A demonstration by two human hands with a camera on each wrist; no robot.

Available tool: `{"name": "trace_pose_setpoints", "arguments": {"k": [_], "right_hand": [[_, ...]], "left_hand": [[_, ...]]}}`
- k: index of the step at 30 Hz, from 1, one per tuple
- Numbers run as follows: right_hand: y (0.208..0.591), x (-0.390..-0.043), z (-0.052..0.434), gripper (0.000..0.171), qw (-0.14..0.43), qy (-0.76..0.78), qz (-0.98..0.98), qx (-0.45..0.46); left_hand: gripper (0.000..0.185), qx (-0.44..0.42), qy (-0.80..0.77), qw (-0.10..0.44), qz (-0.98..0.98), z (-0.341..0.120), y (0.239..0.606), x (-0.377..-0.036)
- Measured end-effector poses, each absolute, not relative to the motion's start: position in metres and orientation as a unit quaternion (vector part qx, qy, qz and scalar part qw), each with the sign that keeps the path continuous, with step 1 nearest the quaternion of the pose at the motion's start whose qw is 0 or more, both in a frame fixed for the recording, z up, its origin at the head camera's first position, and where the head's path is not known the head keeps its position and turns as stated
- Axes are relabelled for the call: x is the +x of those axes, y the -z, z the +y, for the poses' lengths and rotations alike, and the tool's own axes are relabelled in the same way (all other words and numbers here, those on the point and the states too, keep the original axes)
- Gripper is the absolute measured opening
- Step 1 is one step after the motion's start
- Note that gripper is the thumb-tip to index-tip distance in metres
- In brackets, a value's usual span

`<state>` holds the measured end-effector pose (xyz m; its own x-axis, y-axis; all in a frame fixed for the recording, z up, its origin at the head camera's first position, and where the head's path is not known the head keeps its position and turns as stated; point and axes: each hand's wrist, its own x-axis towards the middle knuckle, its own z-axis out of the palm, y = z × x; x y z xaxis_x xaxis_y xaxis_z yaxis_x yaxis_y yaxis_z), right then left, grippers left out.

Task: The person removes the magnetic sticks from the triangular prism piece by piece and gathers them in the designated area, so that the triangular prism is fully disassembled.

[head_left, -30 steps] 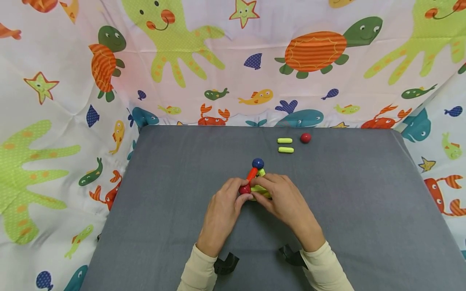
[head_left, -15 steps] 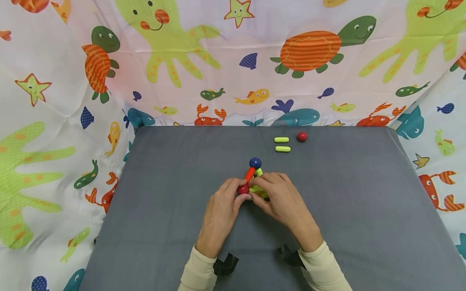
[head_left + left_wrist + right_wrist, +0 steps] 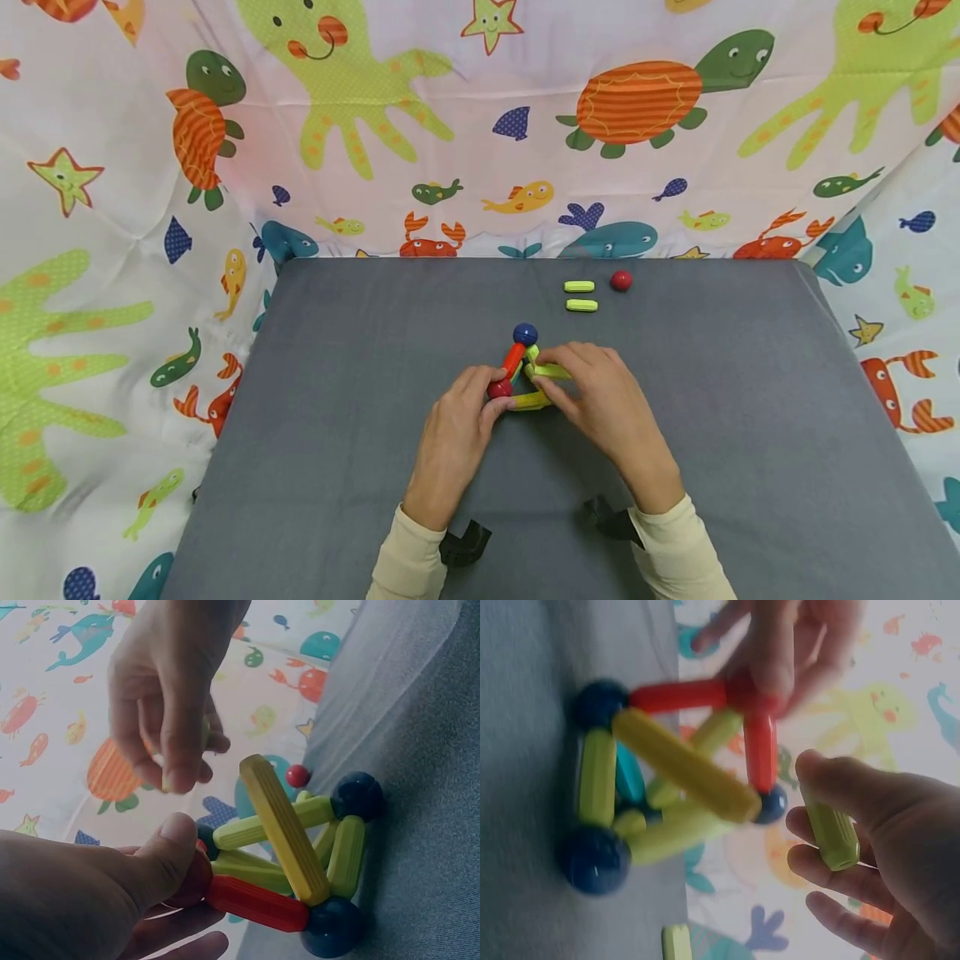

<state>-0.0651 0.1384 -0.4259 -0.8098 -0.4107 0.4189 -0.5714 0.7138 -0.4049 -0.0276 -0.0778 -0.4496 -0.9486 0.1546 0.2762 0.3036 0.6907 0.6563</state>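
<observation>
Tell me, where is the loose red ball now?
Head view: the red ball lies at the table's far edge, right of centre, beside two green sticks.

The table (image 3: 345, 433) is covered in plain dark grey cloth. Behind and beside it hangs a white curtain (image 3: 480, 92) printed with lime-green octopuses, green turtles with orange striped shells, teal whales, red crabs, yellow and green fish, navy shells and yellow-green stars. The toy frame (image 3: 525, 375) mixes a red rod (image 3: 513, 359), lime-green and yellow rods, a teal rod (image 3: 630, 776), dark blue balls (image 3: 525, 334) and a red ball (image 3: 498, 388). The loose rod (image 3: 829, 832) in the right hand's fingers is lime green. Farther back lie two lime-green sticks (image 3: 580, 296) and a second, separate red ball (image 3: 620, 281). Both sleeves (image 3: 408, 558) are cream.
</observation>
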Motion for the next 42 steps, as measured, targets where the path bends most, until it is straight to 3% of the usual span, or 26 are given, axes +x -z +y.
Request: {"name": "trace_pose_setpoints", "arguments": {"k": [24,42], "right_hand": [[0.461,-0.118,0.187,0.029,0.115,-0.260,-0.946,0.153],[0.501,-0.156,0.193,0.027,0.065,-0.245,-0.958,0.133]], "left_hand": [[0.033,-0.122,0.367,0.088,-0.918,-0.077,0.450,-0.028],[0.032,-0.117,0.365,0.092,-0.919,-0.077,0.450,-0.027]]}}
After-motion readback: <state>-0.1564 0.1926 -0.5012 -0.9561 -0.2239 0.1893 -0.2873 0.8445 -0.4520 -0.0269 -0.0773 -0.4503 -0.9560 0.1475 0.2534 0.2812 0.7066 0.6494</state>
